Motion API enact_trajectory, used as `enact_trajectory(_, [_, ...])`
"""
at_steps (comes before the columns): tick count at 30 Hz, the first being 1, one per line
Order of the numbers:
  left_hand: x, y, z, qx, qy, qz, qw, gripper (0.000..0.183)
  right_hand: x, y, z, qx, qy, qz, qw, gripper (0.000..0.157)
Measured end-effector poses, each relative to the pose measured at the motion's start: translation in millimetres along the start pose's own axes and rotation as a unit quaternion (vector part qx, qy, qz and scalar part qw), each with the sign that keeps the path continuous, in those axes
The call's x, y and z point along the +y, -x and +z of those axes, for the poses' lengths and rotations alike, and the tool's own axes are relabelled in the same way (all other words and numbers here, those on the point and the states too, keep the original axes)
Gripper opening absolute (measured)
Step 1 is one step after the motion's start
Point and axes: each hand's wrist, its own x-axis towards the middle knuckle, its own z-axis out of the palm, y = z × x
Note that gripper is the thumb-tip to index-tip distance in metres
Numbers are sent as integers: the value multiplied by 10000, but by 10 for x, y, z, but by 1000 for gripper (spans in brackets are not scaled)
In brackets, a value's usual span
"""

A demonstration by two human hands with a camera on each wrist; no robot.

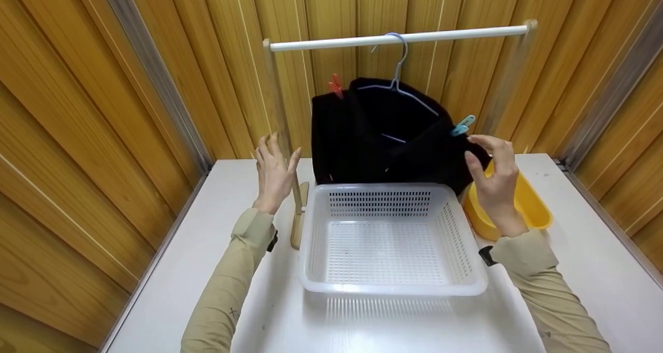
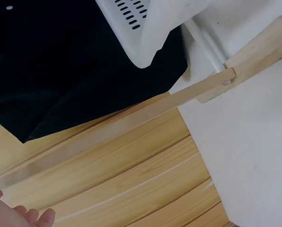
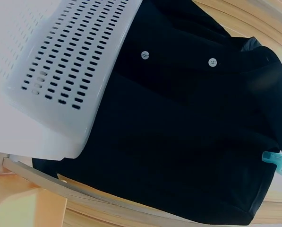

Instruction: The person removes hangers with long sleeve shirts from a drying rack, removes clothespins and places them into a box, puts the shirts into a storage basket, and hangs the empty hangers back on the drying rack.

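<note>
A black buttoned garment (image 1: 357, 145) hangs from a wire hanger (image 1: 398, 78) on a white rod (image 1: 456, 34). One red clothespin (image 1: 336, 86) is clipped to its left shoulder, and a teal clothespin (image 1: 463, 125) to its right. My left hand (image 1: 274, 174) is raised beside the rack's left post, fingers spread and holding nothing; its fingertips (image 2: 32, 215) show at the corner of the left wrist view. By the garment's right edge, just below the teal clothespin, is my right hand (image 1: 496, 179), thumb and bent fingers apart with nothing between them. White buttons (image 3: 212, 62) show in the right wrist view.
A white perforated basket (image 1: 393, 290) stands on the white table (image 1: 279, 311) in front of the garment, overlapping its lower part. Partly behind my right forearm sits a yellow tub (image 1: 536, 208). The rack's wooden foot (image 1: 298, 228) lies left of the basket. Wood-patterned walls enclose the table.
</note>
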Motion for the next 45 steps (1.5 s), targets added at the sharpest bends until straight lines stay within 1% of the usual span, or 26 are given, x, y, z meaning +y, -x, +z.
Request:
enact_trajectory(4, [-47, -85, -21, 107, 398, -206, 9989, 60, 33, -5, -23, -32, 70, 117, 9999, 47])
enact_trajectory(6, [-75, -128, -31, 85, 706, -316, 9970, 59, 57, -8, -34, -46, 90, 224, 9997, 46])
enact_trajectory(8, [-109, -165, -37, -7, 1019, -437, 9938, 59, 79, -7, -44, -75, 120, 362, 9992, 44])
enact_trajectory(10, [-142, -193, -41, -156, 1404, -553, 9884, 60, 78, -3, -50, -108, 121, 591, 9981, 41])
enact_trajectory(13, [-177, -218, -37, -363, 1930, -712, 9779, 60, -56, -29, -57, -209, 38, 1028, 9945, 38])
enact_trajectory(17, [-191, -229, -10, -515, 2544, -811, 9623, 57, -221, -73, -65, -367, -201, 1639, 9856, 40])
enact_trajectory(19, [-189, -241, 10, -536, 2752, -854, 9561, 56, -206, -71, -66, -431, -385, 1867, 9807, 41])
enact_trajectory(21, [-186, -257, 23, -542, 2868, -937, 9519, 56, -165, -57, -65, -501, -605, 2099, 9746, 42])
enact_trajectory(23, [-181, -282, 37, -522, 2907, -1038, 9497, 57, -135, -50, -66, -574, -753, 2350, 9674, 42])
enact_trajectory(26, [-164, -316, 45, -537, 2873, -1176, 9491, 58, -98, -48, -69, -672, -851, 2646, 9582, 42])
enact_trajectory(28, [-151, -341, 46, -578, 2896, -1198, 9479, 58, -69, -54, -69, -715, -877, 2755, 9546, 42])
enact_trajectory(32, [-126, -393, 36, -672, 2993, -1172, 9445, 58, -4, -70, -60, -807, -936, 2835, 9510, 42])
enact_trajectory(35, [-117, -426, 27, -723, 3080, -1160, 9415, 59, 7, -83, -50, -916, -781, 2863, 9505, 42])
enact_trajectory(37, [-118, -439, 18, -757, 3208, -1160, 9369, 58, 12, -87, -44, -965, -758, 2884, 9496, 42])
enact_trajectory(41, [-126, -454, 2, -828, 3479, -1220, 9259, 56, 7, -97, -34, -1100, -542, 2946, 9477, 41])
enact_trajectory(42, [-128, -456, -2, -832, 3494, -1246, 9249, 56, 15, -95, -32, -1145, -512, 2957, 9470, 40])
enact_trajectory(45, [-136, -470, -10, -848, 3442, -1301, 9260, 56, 62, -90, -26, -1209, -485, 2966, 9461, 38])
